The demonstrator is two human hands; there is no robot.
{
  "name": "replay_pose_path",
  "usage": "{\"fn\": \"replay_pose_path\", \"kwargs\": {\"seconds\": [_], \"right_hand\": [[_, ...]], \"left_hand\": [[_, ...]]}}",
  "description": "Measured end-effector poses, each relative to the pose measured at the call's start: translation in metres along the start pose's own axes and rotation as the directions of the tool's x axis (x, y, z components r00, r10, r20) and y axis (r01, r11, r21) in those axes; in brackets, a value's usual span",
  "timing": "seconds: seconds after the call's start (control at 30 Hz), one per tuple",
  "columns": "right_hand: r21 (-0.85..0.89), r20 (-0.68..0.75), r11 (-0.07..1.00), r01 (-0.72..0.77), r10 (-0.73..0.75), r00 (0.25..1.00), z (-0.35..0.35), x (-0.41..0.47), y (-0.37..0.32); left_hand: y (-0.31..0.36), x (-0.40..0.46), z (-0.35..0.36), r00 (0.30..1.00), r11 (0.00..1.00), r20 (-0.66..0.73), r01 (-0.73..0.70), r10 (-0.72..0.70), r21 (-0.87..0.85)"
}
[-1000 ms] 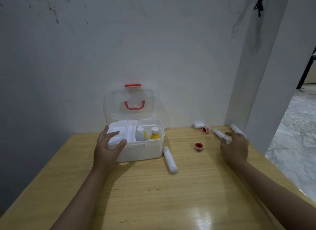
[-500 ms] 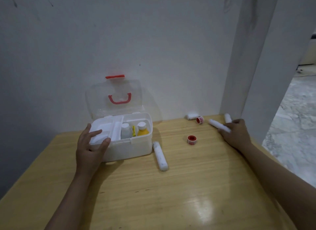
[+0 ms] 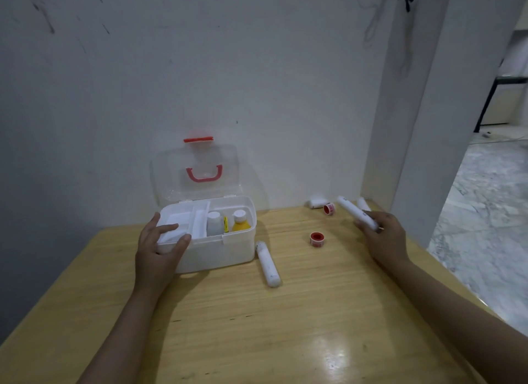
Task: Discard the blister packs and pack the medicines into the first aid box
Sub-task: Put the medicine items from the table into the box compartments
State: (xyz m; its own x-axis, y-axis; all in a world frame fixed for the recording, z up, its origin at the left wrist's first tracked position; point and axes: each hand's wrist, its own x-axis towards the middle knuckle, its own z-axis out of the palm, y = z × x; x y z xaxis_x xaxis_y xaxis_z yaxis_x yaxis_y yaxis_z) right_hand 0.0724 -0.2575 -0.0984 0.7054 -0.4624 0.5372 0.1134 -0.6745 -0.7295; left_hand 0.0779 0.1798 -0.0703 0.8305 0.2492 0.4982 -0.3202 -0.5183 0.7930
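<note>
The white first aid box [image 3: 223, 249] stands open on the wooden table [image 3: 257, 326], its clear lid [image 3: 197, 172] leaning against the wall. Inside are a white bottle [image 3: 214, 223], a yellow bottle [image 3: 240, 222] and a white inner tray [image 3: 178, 221]. My left hand [image 3: 158, 251] grips the box's front left corner, fingers over the rim. My right hand [image 3: 383, 238] holds a white tube [image 3: 355, 215] lifted off the table at the right. Another white tube [image 3: 267, 263] lies beside the box.
A red tape roll [image 3: 317, 239] lies mid-table, a second red roll [image 3: 329, 208] and a small white roll [image 3: 317, 203] sit by the wall, and another white tube [image 3: 363, 203] lies behind my right hand. A white pillar [image 3: 423, 112] borders the table's right side.
My right hand has closed on the white tube at the right and raised it off the table. The left hand stays on the box. The head camera shifted.
</note>
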Motion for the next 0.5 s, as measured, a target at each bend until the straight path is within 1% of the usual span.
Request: {"fn": "replay_pose_path", "kwargs": {"seconds": [0.07,0.23,0.3,0.4,0.5], "right_hand": [[0.074,-0.019,0.997,0.036,-0.034,0.999,0.001,-0.009,-0.021],[0.167,-0.034,0.970,0.179,-0.176,0.984,0.004,-0.017,-0.077],[0.242,0.008,0.954,0.175,-0.183,0.983,0.007,-0.017,-0.102],[0.350,0.107,0.929,0.122,-0.169,0.980,0.016,-0.016,-0.140],[0.370,0.202,0.922,0.118,-0.204,0.958,0.033,-0.010,-0.169]], "left_hand": [[-0.002,0.000,0.000,1.000,1.000,0.004,0.006,-0.006,-0.018],[-0.008,0.002,-0.001,1.000,0.998,0.017,0.005,-0.004,-0.064],[-0.009,0.002,-0.001,1.000,0.997,0.016,0.008,-0.007,-0.071],[-0.008,0.002,-0.001,1.000,0.997,0.012,0.012,-0.011,-0.079],[-0.009,0.002,-0.002,1.000,0.997,0.017,0.014,-0.012,-0.081]]}}
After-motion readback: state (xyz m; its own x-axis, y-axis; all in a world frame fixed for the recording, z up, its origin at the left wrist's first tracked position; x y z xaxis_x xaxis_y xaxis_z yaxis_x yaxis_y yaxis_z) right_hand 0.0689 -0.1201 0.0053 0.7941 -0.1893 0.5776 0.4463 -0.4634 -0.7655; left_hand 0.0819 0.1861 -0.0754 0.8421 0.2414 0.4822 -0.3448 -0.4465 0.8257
